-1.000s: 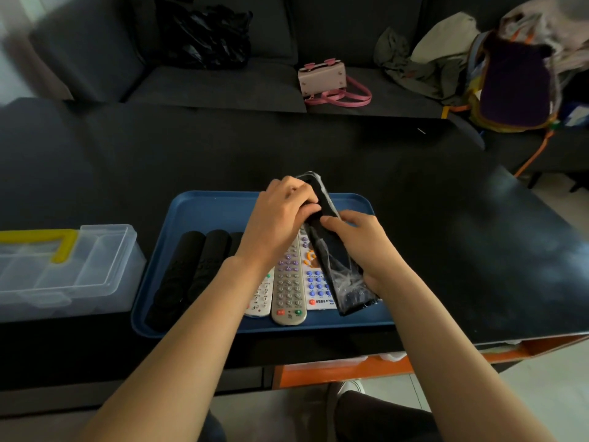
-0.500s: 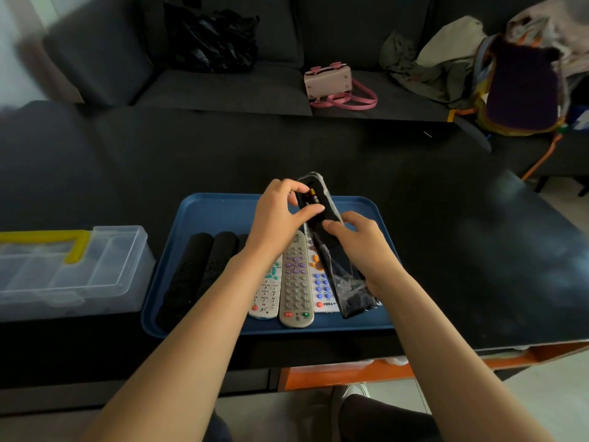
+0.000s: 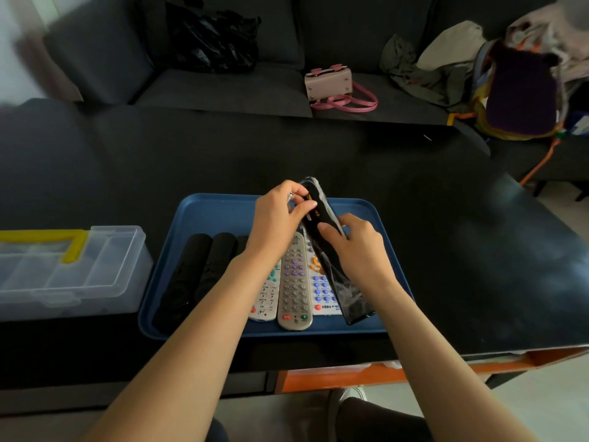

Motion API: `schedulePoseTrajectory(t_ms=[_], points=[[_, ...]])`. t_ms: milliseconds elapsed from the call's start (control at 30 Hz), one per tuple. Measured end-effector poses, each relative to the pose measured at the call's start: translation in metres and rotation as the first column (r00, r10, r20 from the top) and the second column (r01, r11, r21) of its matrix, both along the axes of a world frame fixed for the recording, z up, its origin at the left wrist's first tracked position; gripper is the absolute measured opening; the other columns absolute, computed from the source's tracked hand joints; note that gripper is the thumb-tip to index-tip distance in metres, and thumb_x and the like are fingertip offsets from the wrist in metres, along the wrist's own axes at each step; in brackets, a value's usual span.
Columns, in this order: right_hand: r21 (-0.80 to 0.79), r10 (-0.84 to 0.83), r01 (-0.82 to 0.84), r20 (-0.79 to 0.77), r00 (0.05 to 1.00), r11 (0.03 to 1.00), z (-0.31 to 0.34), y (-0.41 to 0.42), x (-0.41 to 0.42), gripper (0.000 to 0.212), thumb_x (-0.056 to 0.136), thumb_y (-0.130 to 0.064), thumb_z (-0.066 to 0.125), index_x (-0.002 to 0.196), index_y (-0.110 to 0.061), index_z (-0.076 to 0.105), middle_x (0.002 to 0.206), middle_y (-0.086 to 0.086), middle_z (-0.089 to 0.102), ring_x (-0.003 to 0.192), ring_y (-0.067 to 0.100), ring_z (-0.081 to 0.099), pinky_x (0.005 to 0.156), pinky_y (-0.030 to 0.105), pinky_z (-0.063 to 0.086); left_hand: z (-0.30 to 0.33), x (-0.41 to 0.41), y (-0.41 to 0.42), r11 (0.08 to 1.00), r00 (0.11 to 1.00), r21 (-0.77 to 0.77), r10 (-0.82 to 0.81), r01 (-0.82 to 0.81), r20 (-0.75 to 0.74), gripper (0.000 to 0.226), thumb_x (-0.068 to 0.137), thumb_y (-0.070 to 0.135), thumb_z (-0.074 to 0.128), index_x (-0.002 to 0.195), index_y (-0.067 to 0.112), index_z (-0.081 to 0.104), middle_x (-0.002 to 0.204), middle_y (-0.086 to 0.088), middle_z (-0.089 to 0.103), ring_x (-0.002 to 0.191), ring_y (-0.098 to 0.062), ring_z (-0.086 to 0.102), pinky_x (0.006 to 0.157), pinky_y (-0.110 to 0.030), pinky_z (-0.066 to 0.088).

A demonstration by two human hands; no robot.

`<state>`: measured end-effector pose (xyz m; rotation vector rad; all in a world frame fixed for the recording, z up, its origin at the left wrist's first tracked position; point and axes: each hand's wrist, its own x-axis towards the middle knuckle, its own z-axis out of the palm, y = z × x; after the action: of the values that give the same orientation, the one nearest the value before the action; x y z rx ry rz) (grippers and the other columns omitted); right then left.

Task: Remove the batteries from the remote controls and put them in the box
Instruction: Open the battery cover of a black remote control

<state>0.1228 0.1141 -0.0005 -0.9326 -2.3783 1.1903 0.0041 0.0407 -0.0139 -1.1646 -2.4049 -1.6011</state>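
the right hand (image 3: pixel 357 247) is wrapping its fingers around the middle of a black remote (image 3: pixel 322 218) that is sitting in a crinkly clear plastic sleeve, holding it tilted above the blue tray (image 3: pixel 216 212). the left hand (image 3: pixel 280 218) is pinching at the open battery bay near the remote's upper end, and a small silvery battery (image 3: pixel 290 196) seems to be coming up between finger and thumb, though it is too small to be sure. the sleeve is probably making the remote slippery, so gripping it mid-body looks wise; the battery is likely small, rigid, smooth and apt to roll, best taken by its ends or sides. more remotes (image 3: pixel 294 282) are lying in the tray, and the clear box (image 3: pixel 73 272) is waiting just left of it.
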Motion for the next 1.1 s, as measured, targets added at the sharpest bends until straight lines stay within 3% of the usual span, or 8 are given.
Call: schedulePoseTrajectory(t_ms=[67, 200, 500, 767, 833, 1000, 1100], points=[[0.061, 0.008, -0.01, 0.029, 1.0, 0.998, -0.001, -0.002, -0.001, 0.027, 0.095, -0.038, 0.052, 0.106, -0.014, 0.056, 0.091, 0.004, 0.067, 0.072, 0.014, 0.067, 0.061, 0.03, 0.057, -0.001, 0.0, 0.001, 0.999, 0.999, -0.008, 0.035, -0.035, -0.027, 0.017, 0.09, 0.018, 0.058, 0.102, 0.006, 0.061, 0.095, -0.006, 0.066, 0.08, -0.005, 0.056, 0.063, -0.005, 0.041], [0.163, 0.021, -0.033, 0.074, 0.997, 0.986, 0.0, -0.007, -0.001, 0.029, 0.095, -0.04, 0.05, 0.111, -0.016, 0.054, 0.096, 0.004, 0.066, 0.076, 0.015, 0.066, 0.067, 0.037, 0.058, -0.001, -0.003, -0.001, 0.996, 0.995, -0.029, 0.079, -0.08, -0.057, 0.015, 0.092, 0.016, 0.054, 0.1, 0.005, 0.06, 0.088, -0.002, 0.062, 0.075, -0.006, 0.054, 0.06, -0.006, 0.041], [0.218, 0.042, -0.064, 0.106, 0.994, 0.974, 0.002, -0.013, 0.0, 0.029, 0.096, -0.039, 0.049, 0.113, -0.016, 0.053, 0.098, 0.003, 0.065, 0.077, 0.015, 0.065, 0.068, 0.038, 0.058, 0.003, -0.01, -0.01, 0.998, 0.995, -0.047, 0.055, -0.051, 0.089, 0.01, 0.093, 0.017, 0.052, 0.093, 0.012, 0.06, 0.073, 0.013, 0.057, 0.066, 0.002, 0.053, 0.056, 0.0, 0.037], [0.255, 0.022, -0.058, 0.142, 0.99, 0.965, 0.0, -0.006, -0.004, 0.028, 0.095, -0.04, 0.05, 0.112, -0.019, 0.052, 0.091, 0.0, 0.064, 0.072, 0.013, 0.065, 0.068, 0.038, 0.058, 0.001, 0.005, 0.0, 0.998, 0.982, -0.036, 0.056, -0.051, 0.182, 0.026, 0.09, 0.027, 0.058, 0.108, 0.009, 0.052, 0.101, 0.0, 0.056, 0.083, -0.004, 0.052, 0.059, -0.005, 0.043], [0.253, 0.016, -0.048, 0.127, 0.992, 0.966, 0.0, -0.005, -0.004, 0.028, 0.095, -0.04, 0.05, 0.112, -0.018, 0.053, 0.092, 0.0, 0.064, 0.072, 0.012, 0.064, 0.068, 0.037, 0.058, 0.003, 0.007, 0.001, 0.996, 0.977, 0.006, 0.084, -0.087, 0.197, 0.03, 0.088, 0.026, 0.061, 0.11, 0.008, 0.052, 0.1, 0.001, 0.056, 0.079, -0.003, 0.051, 0.06, 0.002, 0.04], [0.235, 0.01, -0.037, 0.114, 0.993, 0.971, 0.0, -0.006, -0.004, 0.028, 0.095, -0.04, 0.05, 0.112, -0.018, 0.053, 0.095, 0.002, 0.064, 0.074, 0.014, 0.065, 0.068, 0.038, 0.058, 0.003, 0.007, 0.002, 0.994, 0.986, 0.027, 0.103, -0.107, 0.13, 0.022, 0.092, 0.022, 0.055, 0.106, 0.005, 0.055, 0.092, 0.003, 0.055, 0.066, 0.002, 0.049, 0.058, 0.002, 0.039], [0.263, 0.013, -0.048, 0.134, 0.991, 0.964, 0.001, -0.006, -0.005, 0.031, 0.095, -0.04, 0.05, 0.116, -0.017, 0.052, 0.098, 0.003, 0.066, 0.075, 0.015, 0.065, 0.068, 0.037, 0.058, 0.003, 0.003, 0.004, 0.993, 0.98, 0.016, 0.112, -0.116, 0.166, 0.021, 0.093, 0.023, 0.052, 0.106, 0.005, 0.055, 0.091, 0.002, 0.054, 0.068, 0.001, 0.048, 0.058, 0.003, 0.038]])
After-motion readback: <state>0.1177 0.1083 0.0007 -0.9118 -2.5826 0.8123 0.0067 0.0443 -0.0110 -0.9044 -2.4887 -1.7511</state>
